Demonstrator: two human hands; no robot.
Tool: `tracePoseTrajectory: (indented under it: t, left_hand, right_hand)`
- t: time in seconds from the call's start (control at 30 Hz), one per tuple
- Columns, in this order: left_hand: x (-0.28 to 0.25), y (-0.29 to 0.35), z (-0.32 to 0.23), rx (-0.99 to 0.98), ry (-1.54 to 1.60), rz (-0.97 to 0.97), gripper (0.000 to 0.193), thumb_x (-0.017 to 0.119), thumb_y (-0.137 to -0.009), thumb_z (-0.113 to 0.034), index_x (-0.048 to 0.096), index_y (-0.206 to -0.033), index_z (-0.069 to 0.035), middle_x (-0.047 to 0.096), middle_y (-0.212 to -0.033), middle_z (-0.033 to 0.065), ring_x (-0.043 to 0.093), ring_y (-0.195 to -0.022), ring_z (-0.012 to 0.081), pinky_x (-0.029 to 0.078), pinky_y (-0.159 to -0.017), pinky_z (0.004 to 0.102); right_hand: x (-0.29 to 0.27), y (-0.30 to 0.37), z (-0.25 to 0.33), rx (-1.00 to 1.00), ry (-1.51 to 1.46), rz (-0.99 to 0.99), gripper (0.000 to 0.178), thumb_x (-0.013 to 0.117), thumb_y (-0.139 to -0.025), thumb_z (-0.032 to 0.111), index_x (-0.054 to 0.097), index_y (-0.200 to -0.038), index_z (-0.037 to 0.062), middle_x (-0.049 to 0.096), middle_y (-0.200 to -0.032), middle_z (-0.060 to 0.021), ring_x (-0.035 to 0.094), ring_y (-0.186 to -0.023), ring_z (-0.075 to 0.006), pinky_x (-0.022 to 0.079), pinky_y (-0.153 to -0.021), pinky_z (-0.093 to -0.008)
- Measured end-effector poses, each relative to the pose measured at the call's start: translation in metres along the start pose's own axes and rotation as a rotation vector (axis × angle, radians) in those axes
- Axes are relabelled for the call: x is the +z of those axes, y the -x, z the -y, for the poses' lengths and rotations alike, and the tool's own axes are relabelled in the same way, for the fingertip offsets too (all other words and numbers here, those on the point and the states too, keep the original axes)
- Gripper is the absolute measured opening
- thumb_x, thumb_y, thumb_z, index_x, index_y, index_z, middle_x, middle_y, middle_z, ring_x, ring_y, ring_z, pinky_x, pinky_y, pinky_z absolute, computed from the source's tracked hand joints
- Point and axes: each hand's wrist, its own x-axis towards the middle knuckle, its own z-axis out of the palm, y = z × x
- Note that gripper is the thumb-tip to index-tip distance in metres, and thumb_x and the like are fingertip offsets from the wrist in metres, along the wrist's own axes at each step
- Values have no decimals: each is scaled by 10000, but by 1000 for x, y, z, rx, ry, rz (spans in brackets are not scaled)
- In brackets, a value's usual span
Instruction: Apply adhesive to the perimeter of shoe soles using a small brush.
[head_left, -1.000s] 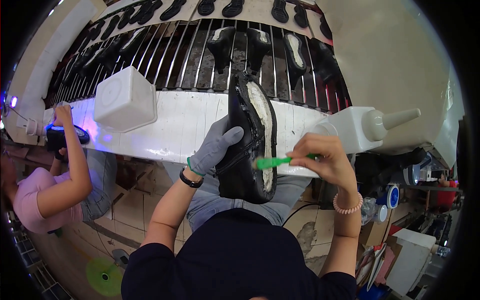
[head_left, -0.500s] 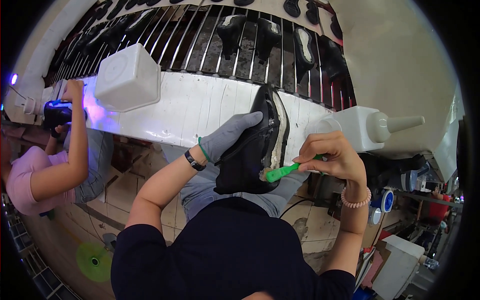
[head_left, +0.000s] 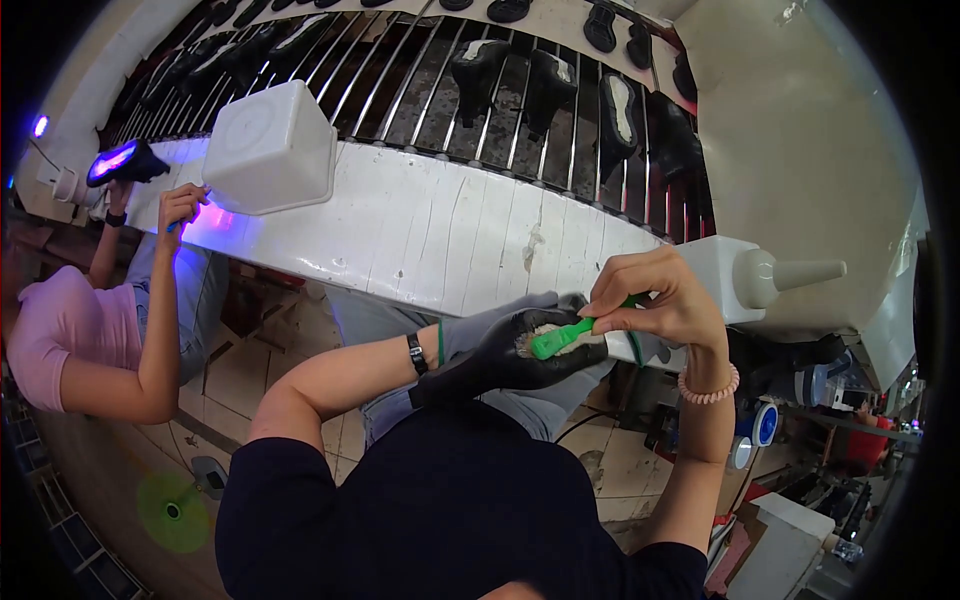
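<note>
My left hand, in a grey glove with a green cuff, is closed round a black shoe upper held sideways over my lap. Part of the hand is hidden behind the shoe. Pale, rough-looking material shows on the shoe's underside, which faces up. My right hand is bare and pinches a small green-handled brush. The brush's bristles rest on the pale underside near its left end.
A white bench lies ahead, bearing a white square tub and a white nozzle bottle. Beyond it, several black shoes lie on metal rollers. On the left, a co-worker holds another shoe under violet light.
The shoe has turned from upright to sideways, toe swinging right and down toward me. The brush has stayed on its underside. The co-worker has lifted their shoe and lowered their other hand.
</note>
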Motion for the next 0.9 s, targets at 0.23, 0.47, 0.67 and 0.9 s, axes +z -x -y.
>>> tracePoseTrajectory:
  t: [0.23,0.47,0.67,0.9]
  left_hand:
    - [6,2,-60,-227,355,12,258,644,-915,-220,625,-1117,-59,613,-741,-31,576,-617,35,457,-515,200]
    - [3,2,-60,-288,424,-24,256,637,-920,-222,630,-1119,-61,609,-738,-32,566,-605,35,450,-509,204]
    - [0,0,-61,-340,483,-43,254,631,-925,-225,634,-1120,-62,604,-736,-34,557,-596,35,444,-504,207]
    - [-8,-10,-4,-532,768,-48,341,523,-986,-210,544,-1288,-52,632,-1042,22,618,-868,62,512,-729,209]
  right_hand:
    - [-2,-7,-4,-1,-29,66,154,801,-725,53,668,-771,-10,700,-789,-76,693,-772,-178,521,-676,-271]
    - [-7,-1,-7,-48,-45,104,153,805,-721,55,676,-771,-7,699,-784,-74,692,-759,-174,518,-655,-265]
    - [-3,14,-2,-12,-2,3,142,805,-717,61,708,-798,-3,688,-757,-71,664,-695,-171,495,-605,-271]
    - [11,-4,26,-94,165,-169,164,801,-703,34,725,-843,-5,680,-757,-85,655,-678,-177,487,-592,-255]
